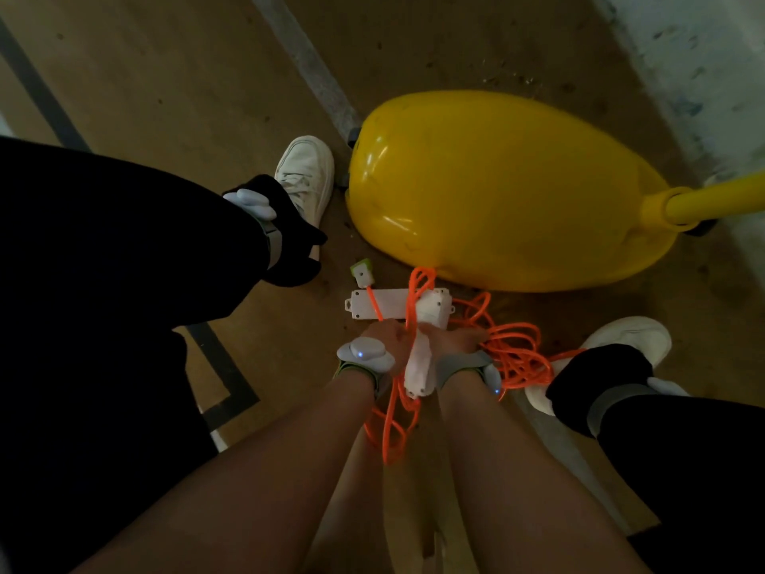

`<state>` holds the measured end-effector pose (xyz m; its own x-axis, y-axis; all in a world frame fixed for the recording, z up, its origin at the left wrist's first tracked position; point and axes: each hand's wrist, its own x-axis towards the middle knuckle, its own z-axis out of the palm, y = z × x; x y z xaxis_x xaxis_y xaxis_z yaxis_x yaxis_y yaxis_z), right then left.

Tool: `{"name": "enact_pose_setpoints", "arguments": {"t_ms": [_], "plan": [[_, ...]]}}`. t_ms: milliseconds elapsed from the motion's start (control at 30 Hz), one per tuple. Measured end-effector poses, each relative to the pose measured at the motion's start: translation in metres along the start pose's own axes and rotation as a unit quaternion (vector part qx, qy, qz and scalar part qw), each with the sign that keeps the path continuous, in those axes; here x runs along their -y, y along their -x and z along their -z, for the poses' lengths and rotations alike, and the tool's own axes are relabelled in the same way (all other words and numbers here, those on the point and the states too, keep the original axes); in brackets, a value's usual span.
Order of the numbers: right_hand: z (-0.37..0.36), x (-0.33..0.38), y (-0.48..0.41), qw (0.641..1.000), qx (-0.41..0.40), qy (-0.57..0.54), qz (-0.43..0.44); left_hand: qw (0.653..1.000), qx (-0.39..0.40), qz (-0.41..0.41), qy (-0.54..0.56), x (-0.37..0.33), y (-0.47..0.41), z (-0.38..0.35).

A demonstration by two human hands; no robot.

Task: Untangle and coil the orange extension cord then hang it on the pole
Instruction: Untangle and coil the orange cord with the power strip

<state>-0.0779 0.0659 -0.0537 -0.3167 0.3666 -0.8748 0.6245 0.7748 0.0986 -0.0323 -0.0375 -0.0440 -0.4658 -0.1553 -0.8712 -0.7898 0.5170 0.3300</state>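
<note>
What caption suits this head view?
Left hand and right hand handle tangled orange cord beside the yellow pole base.

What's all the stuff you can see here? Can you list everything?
orange cord: one, orange, tangled on the floor between the shoes
socket boxes: at least two, white, one on the floor, another between the wrists
plug: one, white and green, on the floor beside the socket boxes
base: one, yellow, on the floor beyond the cord
pole: one, yellow, rising from the base
floor: brown, grey stripes
shoes: two, white, either side of the cord
trackers: four, white, on wrists and ankles
left hand: at the cord, fingers hidden
right hand: beside it, fingers hidden
</note>
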Motion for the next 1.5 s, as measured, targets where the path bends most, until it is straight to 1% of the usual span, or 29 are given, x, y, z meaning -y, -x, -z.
{"name": "enact_pose_setpoints", "arguments": {"t_ms": [100,200,300,433,533,633,700,767,833,900,967,1033,1067,1200,1233,1300,1333,1367,1433,1500], "plan": [[0.003,-0.007,0.006,0.999,0.030,-0.016,0.014,1.000,-0.001,0.007,0.008,-0.002,0.000,0.000],[0.001,-0.011,0.000,0.998,0.030,0.038,0.042,1.000,-0.003,0.007,-0.003,0.000,-0.002,-0.001],[-0.003,-0.007,-0.012,0.996,0.047,0.007,0.081,1.000,-0.005,0.014,0.015,0.001,0.002,0.000],[-0.004,-0.006,-0.012,0.995,0.035,-0.015,0.087,1.000,0.009,0.003,0.014,-0.002,0.009,0.005],[-0.001,-0.003,-0.007,0.994,0.017,-0.046,0.098,1.000,-0.014,0.001,0.006,-0.003,0.010,0.005],[0.002,-0.001,-0.004,0.987,0.002,-0.078,0.143,0.999,-0.035,-0.003,0.014,-0.005,0.016,0.007],[0.008,-0.001,0.003,0.983,-0.022,-0.062,0.171,0.996,-0.071,-0.007,0.053,-0.011,0.018,0.007],[0.020,-0.006,0.021,0.978,-0.044,-0.055,0.195,0.985,-0.131,-0.012,0.107,-0.018,0.028,0.009],[0.029,-0.010,0.028,0.976,-0.057,-0.053,0.202,0.977,-0.175,-0.043,0.118,-0.026,0.033,0.011],[0.039,-0.018,0.043,0.969,-0.070,-0.075,0.223,0.967,-0.220,-0.082,0.096,-0.032,0.046,0.015],[0.047,-0.026,0.061,0.959,-0.090,-0.088,0.252,0.953,-0.267,-0.131,0.051,-0.038,0.059,0.018],[0.055,-0.034,0.079,0.946,-0.122,-0.076,0.291,0.933,-0.307,-0.185,0.006,-0.044,0.071,0.021],[0.058,-0.039,0.088,0.940,-0.139,-0.067,0.306,0.925,-0.319,-0.206,0.004,-0.046,0.077,0.022],[0.070,-0.056,0.125,0.921,-0.196,-0.025,0.335,0.925,-0.301,-0.230,0.031,-0.046,0.094,0.026],[0.069,-0.057,0.128,0.919,-0.200,-0.001,0.341,0.932,-0.275,-0.227,0.063,-0.045,0.095,0.027],[0.068,-0.067,0.145,0.901,-0.224,0.046,0.369,0.937,-0.204,-0.239,0.152,-0.045,0.111,0.030],[0.067,-0.071,0.150,0.893,-0.231,0.063,0.381,0.938,-0.173,-0.244,0.175,-0.046,0.116,0.031],[0.065,-0.074,0.153,0.887,-0.234,0.069,0.391,0.937,-0.166,-0.255,0.173,-0.047,0.121,0.030],[0.063,-0.082,0.159,0.882,-0.227,0.065,0.408,0.931,-0.177,-0.279,0.157,-0.044,0.124,0.028],[0.062,-0.087,0.164,0.876,-0.228,0.078,0.417,0.932,-0.185,-0.274,0.147,-0.037,0.123,0.030]]}}
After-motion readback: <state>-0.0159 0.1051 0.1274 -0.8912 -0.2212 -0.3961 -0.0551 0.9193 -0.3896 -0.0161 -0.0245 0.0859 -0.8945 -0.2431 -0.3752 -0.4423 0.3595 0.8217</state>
